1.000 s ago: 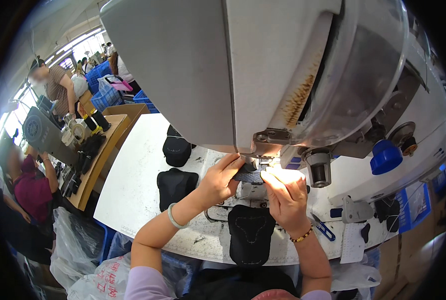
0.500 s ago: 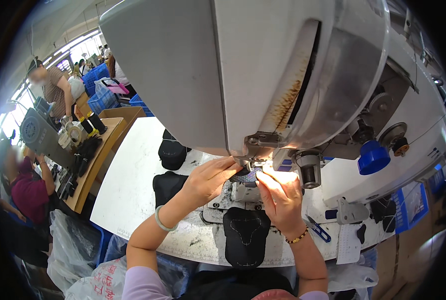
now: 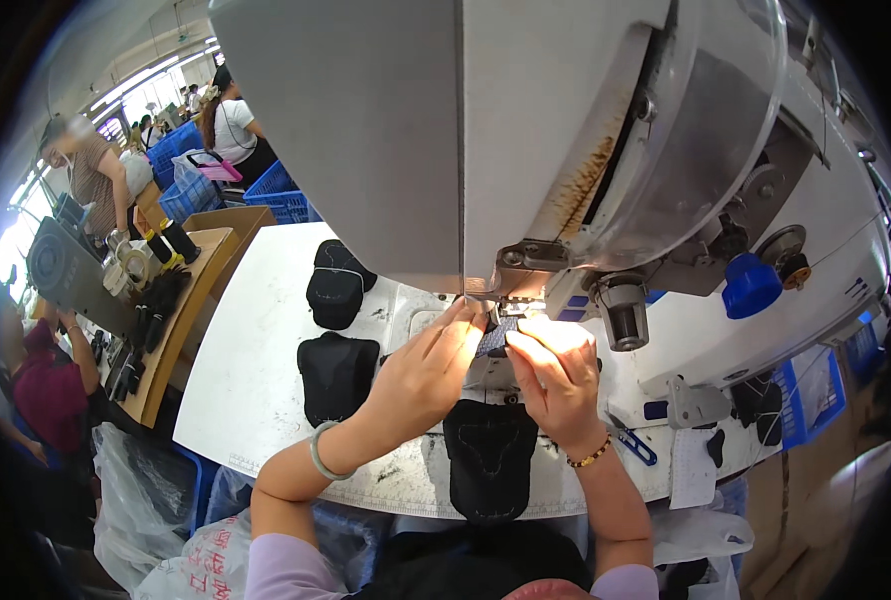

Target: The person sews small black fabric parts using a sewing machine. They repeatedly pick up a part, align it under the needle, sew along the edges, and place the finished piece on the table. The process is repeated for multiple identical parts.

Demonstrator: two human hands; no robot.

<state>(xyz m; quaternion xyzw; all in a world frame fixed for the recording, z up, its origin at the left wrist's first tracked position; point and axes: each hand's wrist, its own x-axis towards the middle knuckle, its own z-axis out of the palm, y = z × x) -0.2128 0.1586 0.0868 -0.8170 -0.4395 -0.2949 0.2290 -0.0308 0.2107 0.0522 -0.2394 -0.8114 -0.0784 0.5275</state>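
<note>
At the sewing machine head (image 3: 566, 130), under its lit needle area, both hands pinch a small grey-patterned fabric piece with dark edging (image 3: 496, 338). My left hand (image 3: 428, 372) is closed on the piece's left side, fingertips close to the presser foot. My right hand (image 3: 558, 375) grips its right side between thumb and fingers. The exact fingertip contact is partly hidden by the fingers. Just below the hands a black padded piece with pale stitch lines (image 3: 490, 462) lies at the table's front edge.
Two stacks of black padded pieces (image 3: 338, 378) (image 3: 338, 285) lie left of the machine on the white table (image 3: 241, 370). Blue thread snips (image 3: 634, 440) lie right of my right wrist. A blue basket (image 3: 814, 400) stands far right. Other people work at the left.
The whole view has shifted slightly. My hands remain at the needle area, and more of the patterned fabric piece shows between them.
</note>
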